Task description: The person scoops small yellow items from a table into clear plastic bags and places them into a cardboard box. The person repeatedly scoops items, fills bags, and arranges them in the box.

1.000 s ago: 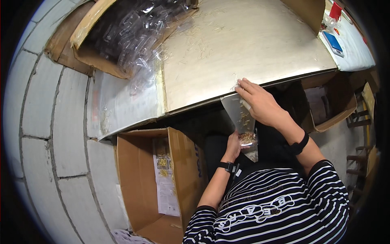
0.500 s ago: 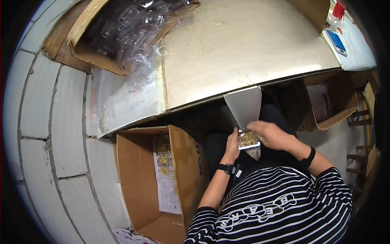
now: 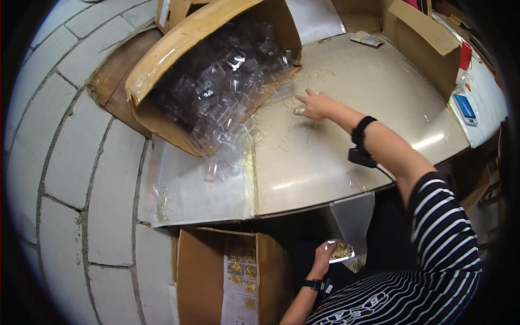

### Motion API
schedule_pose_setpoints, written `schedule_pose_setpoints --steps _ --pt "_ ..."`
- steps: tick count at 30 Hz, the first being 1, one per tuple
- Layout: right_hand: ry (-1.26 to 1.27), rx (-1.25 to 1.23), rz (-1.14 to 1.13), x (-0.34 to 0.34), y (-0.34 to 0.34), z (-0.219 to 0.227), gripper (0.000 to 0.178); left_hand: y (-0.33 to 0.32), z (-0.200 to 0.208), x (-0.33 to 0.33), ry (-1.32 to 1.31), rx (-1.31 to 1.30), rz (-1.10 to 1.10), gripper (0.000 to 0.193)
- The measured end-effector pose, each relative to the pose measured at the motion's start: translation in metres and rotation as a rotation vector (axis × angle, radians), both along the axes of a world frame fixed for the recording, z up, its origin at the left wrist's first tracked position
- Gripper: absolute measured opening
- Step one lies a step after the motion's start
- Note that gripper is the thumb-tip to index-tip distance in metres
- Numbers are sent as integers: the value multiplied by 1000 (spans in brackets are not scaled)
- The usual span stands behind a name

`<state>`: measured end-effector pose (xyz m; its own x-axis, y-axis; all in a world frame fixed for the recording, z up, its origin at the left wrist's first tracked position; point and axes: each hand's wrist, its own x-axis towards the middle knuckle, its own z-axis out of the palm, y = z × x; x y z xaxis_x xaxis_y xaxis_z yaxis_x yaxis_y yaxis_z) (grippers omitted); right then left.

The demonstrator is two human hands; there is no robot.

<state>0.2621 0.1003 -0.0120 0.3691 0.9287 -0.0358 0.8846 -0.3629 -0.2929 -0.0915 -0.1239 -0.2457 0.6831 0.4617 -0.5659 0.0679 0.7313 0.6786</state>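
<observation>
My left hand (image 3: 322, 257) grips a small clear plastic box (image 3: 351, 257) over my lap, its fingers around one side. Thin gold-coloured metal pieces (image 3: 340, 251) fill the box. My right hand (image 3: 315, 105) reaches out over the tabletop (image 3: 346, 146), fingers apart, with a light band on one finger. Nothing shows in its grasp. Just past its fingertips lies a clear plastic piece (image 3: 284, 90), beside a heap of clear plastic boxes (image 3: 222, 89) spilling from a tipped cardboard carton (image 3: 138, 81). Loose thin gold pieces lie scattered on the table around this hand.
Below the table's front edge stands an open carton (image 3: 200, 276) holding gold-coloured bunches on a printed sheet (image 3: 232, 303). A translucent chute-like sheet (image 3: 353, 216) hangs from the edge to my lap. A blue-topped device (image 3: 465, 107) sits far right, beyond a cardboard wall (image 3: 422, 49).
My right hand has left the box and stretched forward to the plastic heap. My left hand still holds the filled box. The whole view has shifted, showing more of the table.
</observation>
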Motion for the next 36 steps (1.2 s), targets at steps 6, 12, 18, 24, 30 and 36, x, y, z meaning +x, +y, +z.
schedule_pose_setpoints --steps 6,12,18,24,30,36 --pt "-153 -203 253 -38 -5 -3 64 10 26 -4 -25 -55 -5 25" --pt "-142 -141 495 -44 -143 -7 58 0 10 7 32 77 -51 19" --pt "331 256 206 -48 -218 6 45 0 32 11 21 -62 -32 20" --pt "127 304 164 -76 -192 -31 46 -8 36 31 -2 -36 -96 33" --pt "-74 433 243 -150 -247 -29 42 -10 47 54 3 -165 31 41" --pt "286 303 321 -163 -336 -27 40 -17 32 47 -136 -131 -22 40"
